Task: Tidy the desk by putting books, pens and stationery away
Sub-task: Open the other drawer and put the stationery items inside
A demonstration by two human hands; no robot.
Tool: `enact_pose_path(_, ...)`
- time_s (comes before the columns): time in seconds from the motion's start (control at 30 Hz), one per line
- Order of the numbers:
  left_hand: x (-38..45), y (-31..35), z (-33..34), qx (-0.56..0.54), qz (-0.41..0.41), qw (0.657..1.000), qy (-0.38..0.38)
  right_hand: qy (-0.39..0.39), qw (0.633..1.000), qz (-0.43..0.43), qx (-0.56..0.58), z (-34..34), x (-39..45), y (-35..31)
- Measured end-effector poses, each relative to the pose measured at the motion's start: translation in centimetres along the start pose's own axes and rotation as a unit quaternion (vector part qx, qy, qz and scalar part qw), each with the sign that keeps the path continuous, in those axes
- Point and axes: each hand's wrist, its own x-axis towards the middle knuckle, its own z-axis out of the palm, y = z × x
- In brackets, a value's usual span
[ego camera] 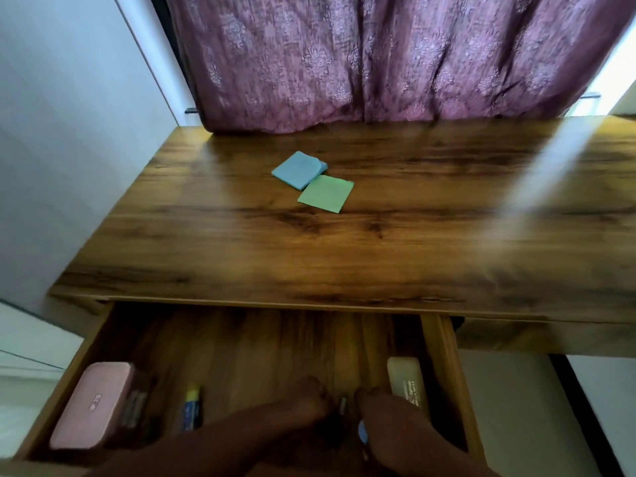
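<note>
A blue sticky-note pad [297, 170] and a green pad [325, 193] lie touching at one corner in the middle of the wooden desk [309, 256]. Below the desk's front edge the drawer [444, 373] stands pulled open. Both my hands are inside it, side by side at its right half. My left hand [303, 404] and my right hand [385, 421] point their fingers down at the drawer floor. Between them show a small grey thing [342, 404] and a small blue thing [361, 432]. Blur hides whether either hand holds them.
In the drawer a pink case [91, 404] lies at the left with dark pens [132, 411] beside it, then a blue-and-yellow stick [191, 407]. A cream box [406, 382] lies at the right wall. A purple curtain [378, 63] hangs behind the desk; a white wall stands on the left.
</note>
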Motion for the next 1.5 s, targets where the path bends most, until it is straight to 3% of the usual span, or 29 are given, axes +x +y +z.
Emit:
enact_pose_path(0.17, -0.8, 0.4, -0.3, 0.085, 0.026, 0.996, -0.020, -0.035, 0.999, 0.012, 0.009, -0.9, 0.7, -0.7)
enact_pose_path(0.23, -1.6, 0.9, -2.1, 0.103, 0.080, 0.991, -0.032, -0.035, 0.999, 0.013, 0.016, -3.2, 1.2, -1.3)
enact_pose_path(0.33, -2.4, 1.9, -7.6, 0.089, 0.173, 0.981, -0.001, 0.044, 0.995, 0.009, 0.084, -8.7, 2.4, -2.4)
enact_pose_path(0.43, -0.9, 4.2, -15.5, 0.025, 0.228, 0.965, 0.125, 0.196, 0.973, -0.027, 0.116, -15.1, 4.9, -4.4)
enact_pose_path(0.53, 1.8, 7.4, -22.6, 0.066, 0.287, 0.907, 0.301, 0.332, 0.941, -0.055, 0.027, -19.7, 10.0, -5.6)
enact_pose_path(0.6, 5.6, 8.5, -26.0, 0.155, 0.271, 0.893, 0.325, 0.317, 0.947, -0.033, -0.052, -20.9, 14.0, -5.6)
enact_pose_path(0.7, 11.5, 8.9, -28.6, 0.340, 0.197, 0.871, 0.295, 0.268, 0.958, 0.020, -0.100, -21.1, 18.8, -5.3)
enact_pose_path(0.8, 14.6, 9.2, -28.6, 0.315, 0.190, 0.881, 0.297, 0.244, 0.966, 0.037, -0.083, -19.8, 21.0, -4.5)
enact_pose_path(0.97, 15.6, 8.4, -27.4, 0.267, 0.200, 0.889, 0.313, 0.300, 0.951, 0.037, -0.063, -18.0, 21.6, -3.7)
enact_pose_path(1.1, 13.8, 6.5, -25.9, 0.281, 0.217, 0.869, 0.343, 0.316, 0.945, 0.033, -0.074, -17.0, 20.0, -4.3)
enact_pose_path(1.23, 9.6, 3.2, -23.2, 0.287, 0.217, 0.872, 0.333, 0.283, 0.953, 0.014, -0.108, -14.3, 16.0, -5.6)
enact_pose_path(1.37, 4.6, -0.7, -19.6, 0.322, 0.250, 0.855, 0.321, 0.269, 0.950, -0.018, -0.157, -12.3, 11.9, -6.3)
enact_pose_path(1.5, 1.7, -4.3, -17.1, 0.370, 0.298, 0.813, 0.336, 0.259, 0.938, -0.055, -0.225, -9.7, 9.6, -6.7)
